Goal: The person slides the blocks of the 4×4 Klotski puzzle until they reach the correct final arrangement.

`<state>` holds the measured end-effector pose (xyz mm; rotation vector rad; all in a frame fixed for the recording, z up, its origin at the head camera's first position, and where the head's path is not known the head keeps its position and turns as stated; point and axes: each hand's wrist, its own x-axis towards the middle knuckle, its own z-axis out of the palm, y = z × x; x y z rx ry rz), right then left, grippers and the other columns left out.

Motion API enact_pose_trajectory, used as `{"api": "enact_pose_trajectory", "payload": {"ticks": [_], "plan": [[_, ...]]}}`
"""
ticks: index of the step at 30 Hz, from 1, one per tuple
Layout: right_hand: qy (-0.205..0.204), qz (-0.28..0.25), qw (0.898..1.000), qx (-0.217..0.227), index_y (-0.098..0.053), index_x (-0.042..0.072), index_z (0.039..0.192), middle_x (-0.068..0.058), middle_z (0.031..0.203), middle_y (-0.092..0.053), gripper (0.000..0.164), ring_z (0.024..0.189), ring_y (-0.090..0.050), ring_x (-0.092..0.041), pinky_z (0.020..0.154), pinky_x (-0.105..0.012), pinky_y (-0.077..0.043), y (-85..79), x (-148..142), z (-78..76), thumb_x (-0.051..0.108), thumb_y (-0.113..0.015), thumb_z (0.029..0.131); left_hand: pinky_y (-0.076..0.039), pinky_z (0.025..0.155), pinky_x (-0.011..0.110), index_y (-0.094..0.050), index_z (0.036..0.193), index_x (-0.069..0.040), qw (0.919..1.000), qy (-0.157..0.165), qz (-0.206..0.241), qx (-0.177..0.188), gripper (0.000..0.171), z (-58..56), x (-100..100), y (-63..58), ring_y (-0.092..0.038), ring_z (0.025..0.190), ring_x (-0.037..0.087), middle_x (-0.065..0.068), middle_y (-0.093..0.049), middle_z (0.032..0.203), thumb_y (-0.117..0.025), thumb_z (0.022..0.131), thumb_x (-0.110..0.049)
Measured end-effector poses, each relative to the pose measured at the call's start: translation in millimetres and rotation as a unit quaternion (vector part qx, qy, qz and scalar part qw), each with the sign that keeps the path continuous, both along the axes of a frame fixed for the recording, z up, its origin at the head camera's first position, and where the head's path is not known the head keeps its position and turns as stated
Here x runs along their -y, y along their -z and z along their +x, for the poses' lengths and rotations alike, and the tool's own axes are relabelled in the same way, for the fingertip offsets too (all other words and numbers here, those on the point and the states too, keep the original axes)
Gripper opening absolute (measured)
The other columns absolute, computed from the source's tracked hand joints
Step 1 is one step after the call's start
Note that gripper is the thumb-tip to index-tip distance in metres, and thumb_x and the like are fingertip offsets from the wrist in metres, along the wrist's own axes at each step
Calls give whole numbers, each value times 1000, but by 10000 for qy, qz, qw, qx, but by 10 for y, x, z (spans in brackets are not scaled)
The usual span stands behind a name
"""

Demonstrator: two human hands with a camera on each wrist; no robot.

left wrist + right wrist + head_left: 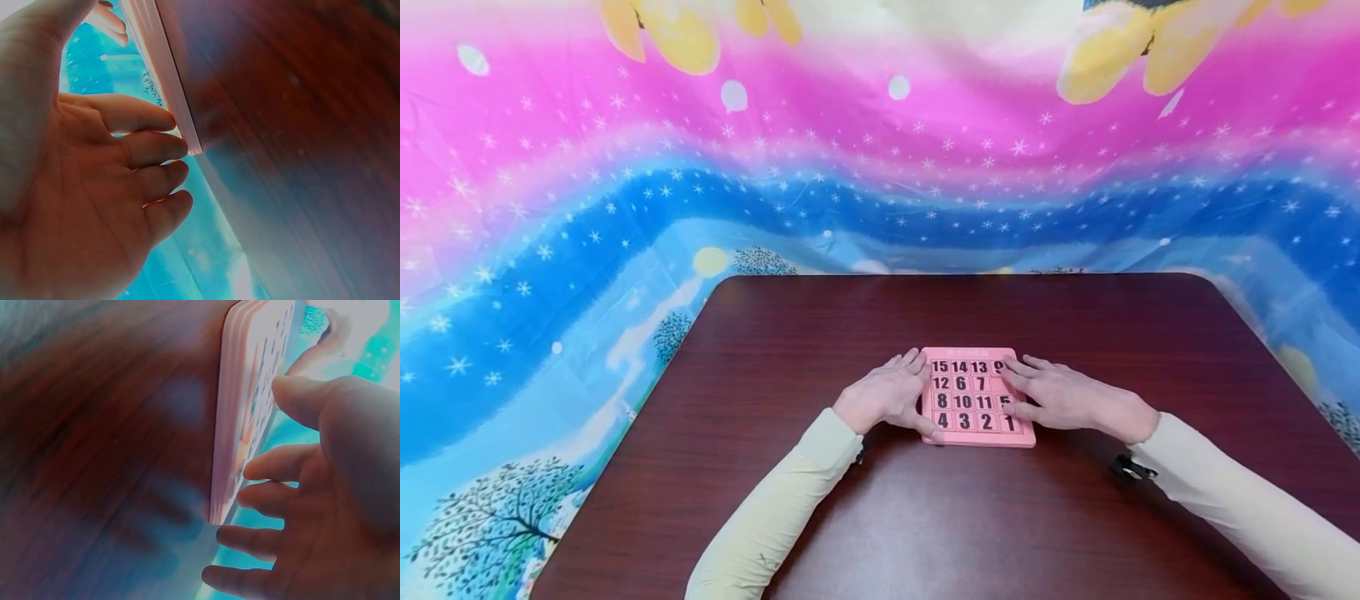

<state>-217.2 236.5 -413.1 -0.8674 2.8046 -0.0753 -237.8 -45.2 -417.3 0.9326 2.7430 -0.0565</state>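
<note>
A pink sliding number puzzle [972,392] lies flat on the table, its numbered tiles facing up. The top row reads 15, 14, 13, 9, and a gap shows at the right end of the second row. My left hand [891,393] rests along the puzzle's left edge, thumb by the lower left corner; in the left wrist view its fingertips meet the pink side [170,72]. From the right, my right hand [1067,398] reaches over the right column, fingertips near the 9 and thumb near the 5. Its fingers are extended and spread in the right wrist view.
The dark brown wooden table [820,325] surrounds the puzzle on all sides. Behind it hangs a pink and blue patterned cloth [880,167]. A small black device [1133,469] sits under the right wrist.
</note>
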Motion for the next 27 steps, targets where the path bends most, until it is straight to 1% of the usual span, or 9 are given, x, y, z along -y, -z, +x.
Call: {"api": "enact_pose_trajectory", "payload": {"ticks": [6,9,13,19,24,27], "plan": [[55,-36,10000,-9,-42,6,148,-20,156,-36,69,142,-33,-49,109,-66,-37,-61,-8,98,49,-55,96,-20,126,38,-28,154,-4,10000,-3,14,-28,121,-13,2,-8,-17,153,27,15,-20,164,-68,67,-79],[-94,-71,9998,-158,-45,5,147,-20,154,-40,67,139,-37,-49,107,-65,-40,-66,-8,175,47,-57,96,-20,126,38,-28,154,-5,10000,3,-5,-7,121,-13,-8,-13,-17,153,28,15,-20,164,-68,67,-79],[-309,-99,9989,-342,-48,2,144,-21,152,-43,65,137,-41,-49,106,-63,-42,-61,-9,293,44,-58,96,-20,126,37,-28,154,-5,9999,44,-67,-76,122,-16,-28,-24,-17,153,27,15,-20,163,-67,67,-80],[-371,-158,9983,-426,-47,4,145,-18,152,-44,68,138,-41,-47,107,-62,-41,-67,0,427,50,-56,96,-18,127,35,-26,155,-5,9999,-50,-130,-20,123,-16,-25,-31,-15,154,25,13,-18,164,-66,67,-80],[-577,-166,9961,-649,-51,3,142,-19,149,-47,66,136,-44,-46,107,-60,-42,-54,5,514,49,-56,96,-18,127,36,-27,155,-6,9999,-49,-139,11,120,-11,-14,-20,-15,154,26,14,-18,164,-66,68,-80],[-606,-226,9958,-653,-51,3,142,-19,149,-48,65,135,-44,-46,108,-59,-42,-40,8,555,49,-57,96,-18,127,36,-27,155,-6,9999,-44,-129,10,120,-7,-7,-11,-15,154,26,14,-18,164,-67,69,-79]]}}
